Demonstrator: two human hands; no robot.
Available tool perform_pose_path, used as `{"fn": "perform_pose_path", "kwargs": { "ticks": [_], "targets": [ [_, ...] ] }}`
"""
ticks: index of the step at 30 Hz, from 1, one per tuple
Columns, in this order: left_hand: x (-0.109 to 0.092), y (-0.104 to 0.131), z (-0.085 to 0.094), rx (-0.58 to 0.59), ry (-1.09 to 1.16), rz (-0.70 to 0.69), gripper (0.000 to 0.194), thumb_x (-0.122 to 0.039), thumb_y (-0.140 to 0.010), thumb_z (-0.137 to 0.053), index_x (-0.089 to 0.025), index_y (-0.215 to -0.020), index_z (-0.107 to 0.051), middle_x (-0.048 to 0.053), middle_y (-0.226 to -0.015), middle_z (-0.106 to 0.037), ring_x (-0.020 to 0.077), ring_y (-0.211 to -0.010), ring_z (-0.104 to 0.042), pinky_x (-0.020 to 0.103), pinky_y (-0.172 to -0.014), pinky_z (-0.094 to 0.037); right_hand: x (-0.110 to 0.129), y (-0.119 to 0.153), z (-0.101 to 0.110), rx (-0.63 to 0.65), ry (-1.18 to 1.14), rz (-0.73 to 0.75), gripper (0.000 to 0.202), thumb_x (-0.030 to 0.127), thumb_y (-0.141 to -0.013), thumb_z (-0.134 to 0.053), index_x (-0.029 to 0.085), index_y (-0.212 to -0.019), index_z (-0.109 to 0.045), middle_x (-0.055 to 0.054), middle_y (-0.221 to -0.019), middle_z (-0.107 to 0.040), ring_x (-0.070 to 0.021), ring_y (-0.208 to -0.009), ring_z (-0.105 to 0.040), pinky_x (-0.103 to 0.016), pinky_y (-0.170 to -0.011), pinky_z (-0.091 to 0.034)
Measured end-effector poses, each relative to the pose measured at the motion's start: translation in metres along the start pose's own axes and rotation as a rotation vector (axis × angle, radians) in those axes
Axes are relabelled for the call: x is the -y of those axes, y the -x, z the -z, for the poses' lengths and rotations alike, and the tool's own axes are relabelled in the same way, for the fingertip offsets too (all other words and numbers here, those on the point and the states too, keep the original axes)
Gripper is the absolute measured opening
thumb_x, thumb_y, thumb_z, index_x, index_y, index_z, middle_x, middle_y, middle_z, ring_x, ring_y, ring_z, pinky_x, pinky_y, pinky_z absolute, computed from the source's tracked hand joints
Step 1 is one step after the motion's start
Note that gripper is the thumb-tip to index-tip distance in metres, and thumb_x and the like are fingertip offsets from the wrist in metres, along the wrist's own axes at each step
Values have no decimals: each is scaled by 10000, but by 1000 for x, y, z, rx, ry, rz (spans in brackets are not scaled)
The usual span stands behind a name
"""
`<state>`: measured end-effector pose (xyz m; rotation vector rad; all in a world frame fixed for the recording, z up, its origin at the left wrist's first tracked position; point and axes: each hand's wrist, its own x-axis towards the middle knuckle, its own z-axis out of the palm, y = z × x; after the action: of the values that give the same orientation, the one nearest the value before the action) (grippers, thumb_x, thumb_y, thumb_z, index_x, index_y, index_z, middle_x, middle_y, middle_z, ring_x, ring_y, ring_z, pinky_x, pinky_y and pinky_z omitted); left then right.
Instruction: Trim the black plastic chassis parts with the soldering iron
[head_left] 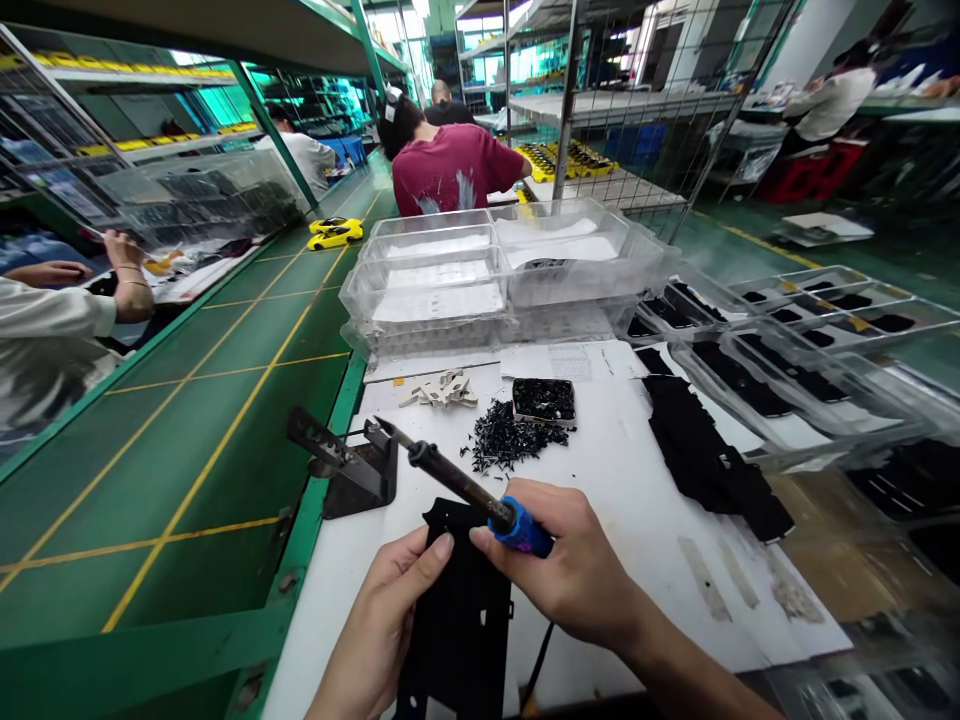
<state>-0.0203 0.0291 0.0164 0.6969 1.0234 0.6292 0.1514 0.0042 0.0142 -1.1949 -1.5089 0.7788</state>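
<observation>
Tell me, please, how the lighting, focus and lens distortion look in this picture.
In the head view, the soldering iron and black panel look fairly sharp, though the panel's dark surface shows little detail; in the head view, the far windows are washed out bright; in the head view, black parts at the right edge look smeared and stretched, suggesting a wide lens.

Beside the left hand point(391, 592), the bottom edge crops the black panel point(459, 630); beyond the right hand point(574, 562), the paper point(574, 362) bears illegibly small print.
</observation>
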Motion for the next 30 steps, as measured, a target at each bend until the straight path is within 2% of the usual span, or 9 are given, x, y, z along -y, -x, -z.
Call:
{"fn": "perform_pose_path", "kwargs": {
  "ticks": [4, 6, 9, 13, 18, 21, 25, 27, 30],
  "targets": [
    [4, -10, 7, 17, -192, -5, 509, -512, -834, -659, -146, -1186, -683, 123, -1062, -747, 317, -1036, -663, 384, -888, -515, -7, -2, -3, -34, 64, -6, 369, 146, -837, -587, 220, -619, -299, 62, -588, -375, -97, -541, -357, -245, -520, -269],
    [8, -11, 10, -95, -461, -127, 595, -540, -860, -613, -159, -1317, -597, 146, -1245, -677, 336, -1175, -596, 438, -1013, -445, -14, -3, -5, -83, 107, -37, 359, 167, -858, -575, 218, -614, -316, 61, -577, -377, -98, -534, -353, -244, -517, -271],
    [14, -3, 9, -275, -884, -330, 695, -535, -857, -609, -225, -1457, -444, 135, -1504, -461, 348, -1377, -410, 503, -1138, -310, -22, -3, -10, -143, 139, -118, 349, 232, -892, -558, 217, -615, -345, 59, -570, -384, -103, -530, -352, -243, -508, -276],
    [23, 8, -4, -199, -1149, -377, 919, -512, -735, -738, -246, -1516, -335, 127, -1597, -303, 388, -1443, -292, 553, -1151, -304, -22, 0, -12, -157, 105, -242, 341, 341, -905, -569, 216, -635, -402, 58, -566, -405, -109, -530, -361, -240, -502, -300],
    [43, 2, -12, -268, -1314, -521, 665, -242, -886, -484, -149, -1520, -307, 162, -1589, -308, 344, -1434, -333, 549, -1114, -383, -11, -1, -13, -99, 81, -349, 342, 417, -888, -586, 209, -648, -459, 52, -575, -438, -118, -554, -376, -235, -520, -317],
    [54, -5, -10, -287, -1342, -587, 686, -82, -814, -425, -93, -1492, -325, 190, -1545, -379, 329, -1414, -367, 553, -1121, -376, -8, -4, -14, -18, 77, -376, 373, 475, -876, -597, 208, -650, -469, 51, -577, -426, -124, -568, -371, -236, -526, -317],
    [51, -7, -4, -223, -1153, -633, 648, 5, -810, -362, -125, -1445, -360, 169, -1413, -525, 242, -1316, -481, 432, -1115, -402, -13, -4, -5, 87, 36, -308, 399, 532, -891, -565, 199, -677, -519, 28, -627, -472, -136, -610, -431, -237, -552, -357],
    [43, -2, 0, -193, -1029, -623, 535, -51, -891, -371, -168, -1412, -399, 142, -1357, -567, 218, -1244, -530, 376, -1080, -426, -23, -1, 10, 107, 9, -317, 392, 557, -908, -535, 189, -789, -601, 20, -649, -485, -136, -605, -447, -238, -544, -373],
    [31, 9, 8, -169, -844, -524, 339, -269, -998, -393, -183, -1304, -513, 125, -1254, -633, 218, -1107, -595, 333, -980, -476, -46, 10, 44, 165, 30, -397, 461, 589, -932, -476, 176, -1058, -639, 40, -599, -437, -122, -507, -392, -238, -463, -333]
  ]
}}
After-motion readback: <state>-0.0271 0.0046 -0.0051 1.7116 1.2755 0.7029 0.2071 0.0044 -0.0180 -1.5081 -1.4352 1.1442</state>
